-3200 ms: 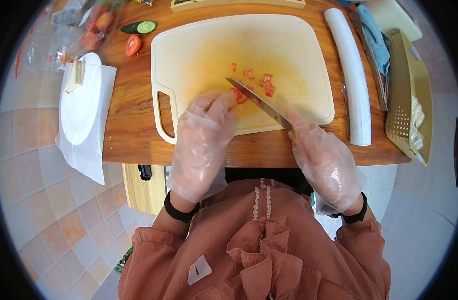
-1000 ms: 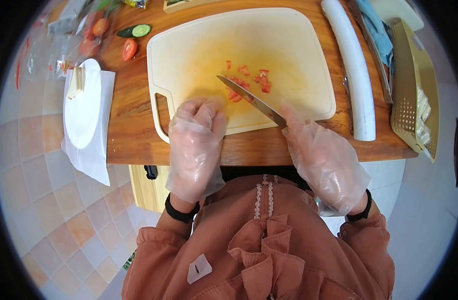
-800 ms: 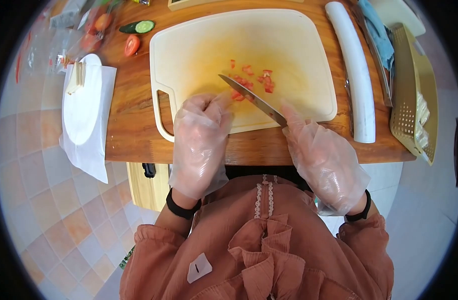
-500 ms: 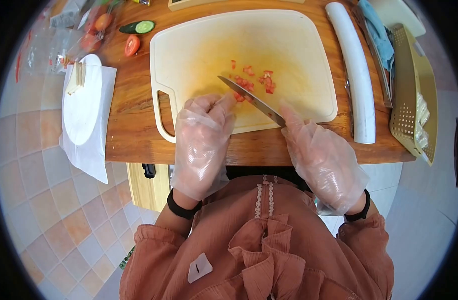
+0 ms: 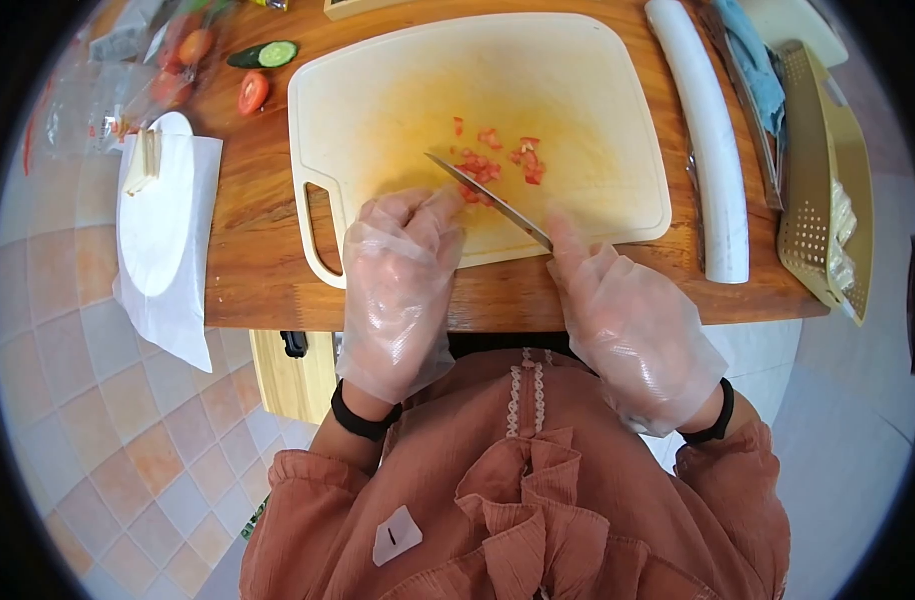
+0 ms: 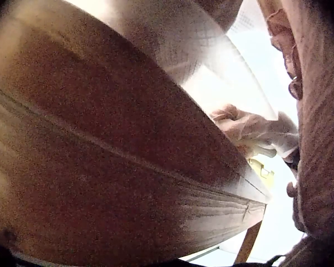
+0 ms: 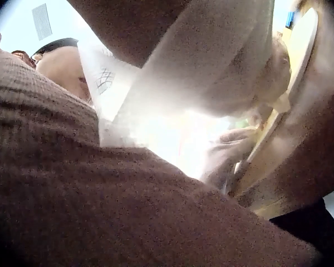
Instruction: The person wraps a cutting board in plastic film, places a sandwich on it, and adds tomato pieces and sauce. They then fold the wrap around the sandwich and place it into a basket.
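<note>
On the cream cutting board [image 5: 378, 120], several small red tomato pieces [image 5: 489, 138] lie around a knife [image 5: 498, 206]. My gloved right hand [image 5: 633, 325] grips its handle, with the index finger stretched toward the blade, which points up and left among the pieces. At the board's near edge, my gloved left hand [image 5: 396, 290] has bent fingers close to the pieces left of the blade; the fingertips are hidden, and I cannot tell if they pinch one. The wrist views show mostly sleeves, glove plastic and the table's underside.
A cut cucumber [image 5: 263, 54] and a tomato half [image 5: 254, 92] lie left of the board, beyond white paper [image 5: 203, 200] holding a pale stacked piece [image 5: 143, 165]. To the right are a white roll [image 5: 708, 140] and a perforated basket [image 5: 803, 220].
My right hand has shifted left with the knife, whose blade shows narrower than half a second ago. My left hand stays by the near edge of the board, fingers still bent.
</note>
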{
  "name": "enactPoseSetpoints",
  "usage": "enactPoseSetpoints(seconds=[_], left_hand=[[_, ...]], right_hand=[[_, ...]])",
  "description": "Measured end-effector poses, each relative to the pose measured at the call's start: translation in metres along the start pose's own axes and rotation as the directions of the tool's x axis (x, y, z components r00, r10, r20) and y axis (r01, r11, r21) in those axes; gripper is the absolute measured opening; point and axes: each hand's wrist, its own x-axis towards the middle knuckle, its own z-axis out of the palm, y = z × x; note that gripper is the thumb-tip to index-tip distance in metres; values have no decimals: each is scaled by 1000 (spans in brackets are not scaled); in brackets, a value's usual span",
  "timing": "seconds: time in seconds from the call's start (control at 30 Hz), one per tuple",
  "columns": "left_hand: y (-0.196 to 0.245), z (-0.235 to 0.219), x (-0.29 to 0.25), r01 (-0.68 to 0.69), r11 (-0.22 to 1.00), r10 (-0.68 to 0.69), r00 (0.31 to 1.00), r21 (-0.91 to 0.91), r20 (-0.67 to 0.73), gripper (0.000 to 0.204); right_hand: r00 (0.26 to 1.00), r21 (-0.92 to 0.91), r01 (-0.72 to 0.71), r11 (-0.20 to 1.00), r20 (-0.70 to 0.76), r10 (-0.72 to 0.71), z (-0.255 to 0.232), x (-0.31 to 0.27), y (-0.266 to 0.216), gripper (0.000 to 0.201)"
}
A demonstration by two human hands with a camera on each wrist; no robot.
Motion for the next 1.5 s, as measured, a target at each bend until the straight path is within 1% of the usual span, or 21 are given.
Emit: enactPoseSetpoints(seconds=[0.03,0.1,0.23,0.3,0.33,0.4,0.53,0.6,0.67,0.73,0.8,0.83,0.9,1.03,1.1,1.2,1.23,1.3,1.33,1.4,1.5], left_hand=[[0,0,0,5,1000,-5,1000,0,-1,29],[1,1,0,9,1000,-9,1000,-3,-1,29],[3,0,0,9,1000,-9,1000,-21,-7,31],[2,1,-1,6,1000,-6,1000,-24,-9,31],[0,1,-2,-1,999,0,1000,-40,-15,31],[0,1,-2,-5,998,4,1000,-55,-23,32],[0,-2,-2,15,1000,-15,999,9,-37,26],[-2,-1,-4,15,1000,-14,999,24,-30,26],[-4,0,-6,8,999,-8,1000,-42,-15,29],[-7,0,-8,-20,999,19,999,-34,-26,29],[-7,0,-9,-43,999,42,998,-24,-40,29],[-7,-1,-10,-40,999,39,998,-20,-41,29],[-7,-1,-11,-34,999,33,998,-15,-44,30],[-6,-2,-10,-17,999,16,999,-27,-39,29],[-5,-2,-10,-19,999,18,999,-25,-40,29],[-4,-3,-8,-13,1000,13,998,-3,-61,22],[-4,-2,-8,-13,1000,13,998,-3,-66,22],[-3,-2,-8,-16,1000,16,997,-6,-70,23],[-2,-2,-7,2,1000,-3,998,-10,-60,23],[-1,-3,-8,20,1000,-20,998,-14,-52,23],[-3,-3,-10,24,999,-23,998,23,-54,23]], right_hand=[[1000,-1,-2,1000,3,2,-3,2,-1,74],[994,-8,7,1000,111,-6,-11,6,-3,77],[994,-34,21,999,111,-17,-11,6,-4,77],[999,1,16,1000,46,-16,-7,1,-2,76],[999,1,18,1000,46,-18,-4,0,-1,76],[989,139,-145,980,-5,147,3,-3,0,55],[981,223,-187,957,-4,193,3,-4,1,51],[975,267,-189,945,-65,214,5,-7,0,51],[975,246,-173,954,-94,201,7,-8,0,51],[974,224,-158,962,-128,190,6,-8,1,51],[990,219,-104,970,-73,123,3,-5,1,60],[990,219,-102,970,-74,121,2,-4,1,60],[994,187,-106,977,-15,111,1,-3,0,66],[995,185,-95,978,8,95,1,-2,0,69],[997,116,-81,990,10,81,1,-1,-1,70],[997,107,-79,991,15,77,-1,1,-6,73],[997,107,-82,991,15,80,-2,2,-7,73],[994,-12,-84,996,62,85,-2,5,-10,60],[994,-13,-87,996,62,87,-3,5,-11,60],[989,-29,-95,995,115,97,-7,5,-12,59],[991,29,-123,992,64,121,-1,-7,-11,58]])
